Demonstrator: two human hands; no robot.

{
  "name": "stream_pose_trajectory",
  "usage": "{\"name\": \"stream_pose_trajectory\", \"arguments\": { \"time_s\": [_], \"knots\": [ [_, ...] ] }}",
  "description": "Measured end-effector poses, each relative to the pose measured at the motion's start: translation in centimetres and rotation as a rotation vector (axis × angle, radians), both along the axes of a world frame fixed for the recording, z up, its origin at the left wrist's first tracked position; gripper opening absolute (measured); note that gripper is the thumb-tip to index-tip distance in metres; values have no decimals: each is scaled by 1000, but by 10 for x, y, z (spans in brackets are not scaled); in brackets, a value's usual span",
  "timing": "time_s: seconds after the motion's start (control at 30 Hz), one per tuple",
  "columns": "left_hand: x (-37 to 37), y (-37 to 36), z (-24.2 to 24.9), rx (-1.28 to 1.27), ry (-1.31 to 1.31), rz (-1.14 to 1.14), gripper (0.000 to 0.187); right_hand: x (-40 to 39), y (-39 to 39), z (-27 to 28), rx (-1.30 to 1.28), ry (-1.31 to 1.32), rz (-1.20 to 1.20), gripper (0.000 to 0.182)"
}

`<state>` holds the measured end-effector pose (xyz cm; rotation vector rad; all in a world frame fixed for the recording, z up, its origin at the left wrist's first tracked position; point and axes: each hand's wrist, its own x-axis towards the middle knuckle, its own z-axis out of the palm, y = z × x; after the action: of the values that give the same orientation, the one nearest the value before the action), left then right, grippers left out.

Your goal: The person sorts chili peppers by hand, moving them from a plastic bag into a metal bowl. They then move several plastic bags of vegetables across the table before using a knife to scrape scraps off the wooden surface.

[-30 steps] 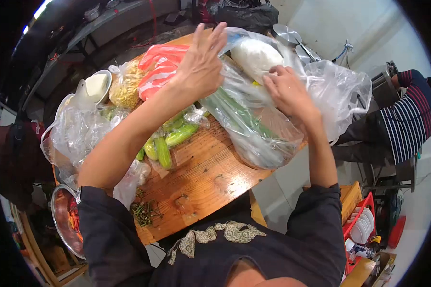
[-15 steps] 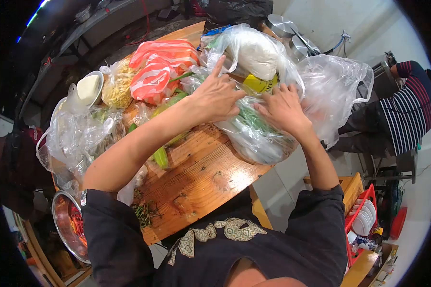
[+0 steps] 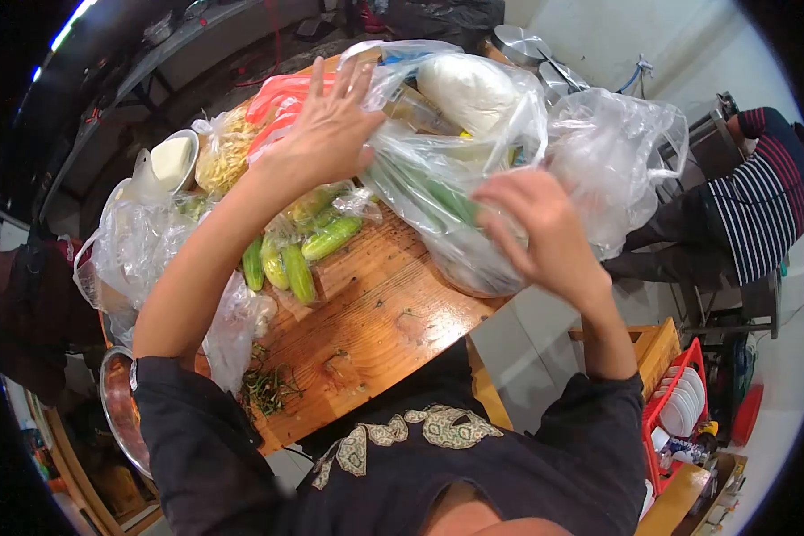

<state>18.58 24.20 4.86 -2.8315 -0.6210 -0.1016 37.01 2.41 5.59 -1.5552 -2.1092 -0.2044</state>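
Observation:
My left hand (image 3: pixel 335 129) is spread flat, fingers apart, over the left edge of a large clear plastic bag (image 3: pixel 420 170). The red-and-white striped bag (image 3: pixel 281 103) lies partly behind it. My right hand (image 3: pixel 545 223), slightly blurred, hovers at the bag's right side with thumb and fingers apart; nothing shows in its grasp. Long green vegetables (image 3: pixel 442 198) show through the clear bag, and a white-filled bag (image 3: pixel 469 94) sits at its far end. Below my left wrist, several cucumbers (image 3: pixel 330 239) lie on the wooden table (image 3: pixel 375 313), some in thin plastic.
Left on the table are a bag of yellowish sprouts (image 3: pixel 221 156), a bowl with a white block (image 3: pixel 171 163) and crumpled clear bags (image 3: pixel 138 246). Another clear bag (image 3: pixel 612 165) bulges at the right. A person in a striped shirt (image 3: pixel 759 214) is bent over beyond it. Green stem scraps (image 3: pixel 268 384) lie near me.
My left hand has moved up and left and spread its fingers, uncovering the cucumbers. My right hand has lifted off the bag and come nearer me. The clear bag's opening is wider.

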Motion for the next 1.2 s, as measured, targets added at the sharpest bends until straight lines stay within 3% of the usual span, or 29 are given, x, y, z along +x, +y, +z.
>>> {"name": "stream_pose_trajectory", "arguments": {
  "time_s": [0.07,0.13,0.17,0.27,0.33,0.37,0.57,0.63,0.83,0.93,1.07,1.1,1.2],
  "knots": [
    [6,-1,-2,88,-113,-101,38,14,28,2,127,62,-58,24],
    [16,0,-7,160,-267,-278,33,26,62,-2,18,149,-3,22],
    [21,-7,-7,85,-219,-301,30,31,75,-7,-38,192,30,21],
    [40,-35,-13,-67,-126,-367,22,60,89,-43,-407,-155,-271,23],
    [49,-42,-35,-74,-133,-438,17,56,86,-39,-549,-215,-479,25],
    [52,-44,-38,-90,-115,-425,18,56,83,-38,-622,-247,-592,26],
    [66,-46,-52,-147,-97,-369,21,75,89,-62,-485,-235,-668,24],
    [68,-43,-57,-153,-158,-339,24,74,95,-55,-602,-292,-663,29],
    [70,-36,-51,-138,21,-207,49,80,105,-50,-771,-423,-665,44],
    [76,-33,-50,-341,1,-181,59,79,103,-54,-737,-388,-654,50],
    [107,-22,-49,-540,-268,-154,62,115,105,-78,-659,-196,-615,60],
    [118,-19,-53,-571,-345,-149,53,121,108,-86,-533,-139,-614,54],
    [139,-17,-65,-547,-519,-80,47,112,107,-78,-508,-149,-734,44]
  ]
}}
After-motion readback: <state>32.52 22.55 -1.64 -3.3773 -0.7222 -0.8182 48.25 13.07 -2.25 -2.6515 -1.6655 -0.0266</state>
